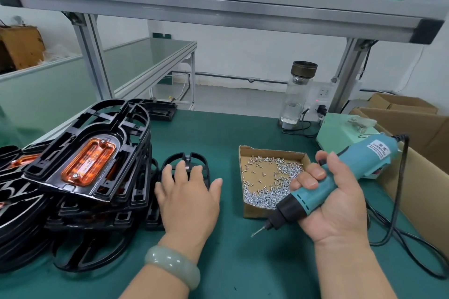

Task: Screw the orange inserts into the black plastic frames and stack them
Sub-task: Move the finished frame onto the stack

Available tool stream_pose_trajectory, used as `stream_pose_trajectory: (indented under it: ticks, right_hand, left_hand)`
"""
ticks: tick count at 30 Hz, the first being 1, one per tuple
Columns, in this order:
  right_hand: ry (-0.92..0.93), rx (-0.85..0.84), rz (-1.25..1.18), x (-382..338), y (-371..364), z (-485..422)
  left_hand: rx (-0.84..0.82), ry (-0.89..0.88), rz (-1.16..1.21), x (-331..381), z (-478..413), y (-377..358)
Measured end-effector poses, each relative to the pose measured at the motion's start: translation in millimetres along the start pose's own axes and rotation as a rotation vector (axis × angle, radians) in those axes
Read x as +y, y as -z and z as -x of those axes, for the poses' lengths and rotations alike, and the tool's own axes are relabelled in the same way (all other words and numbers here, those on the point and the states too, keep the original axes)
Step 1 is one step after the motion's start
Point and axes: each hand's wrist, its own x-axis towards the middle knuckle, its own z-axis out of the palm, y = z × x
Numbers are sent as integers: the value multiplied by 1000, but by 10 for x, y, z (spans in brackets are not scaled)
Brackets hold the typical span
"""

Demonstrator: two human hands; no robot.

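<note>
A stack of black plastic frames stands at the left of the green table. The top frame lies tilted and carries an orange insert with a screw at each end. My left hand lies flat with spread fingers on a lone black frame beside the stack. My right hand grips a teal electric screwdriver, its bit pointing down-left above the mat. An open cardboard tray of small silver screws sits between my hands.
A glass bottle and a pale green power box stand at the back right. Cardboard boxes line the right edge. The screwdriver's black cable loops over the mat. More frames lie at far left. A metal shelf hangs overhead.
</note>
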Motion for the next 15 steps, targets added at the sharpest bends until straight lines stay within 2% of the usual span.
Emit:
stream_pose_trajectory:
  ticks: [6, 11, 15]
  right_hand:
    - [-74, 33, 31, -18, -54, 22]
    - [-167, 90, 172, -97, -129, 127]
    - [-251, 121, 301, -276, -57, 340]
  left_hand:
    - [80, -129, 222, -95, 239, 139]
    - [158, -276, 371, -146, 464, 178]
    - [168, -334, 404, -117, 476, 147]
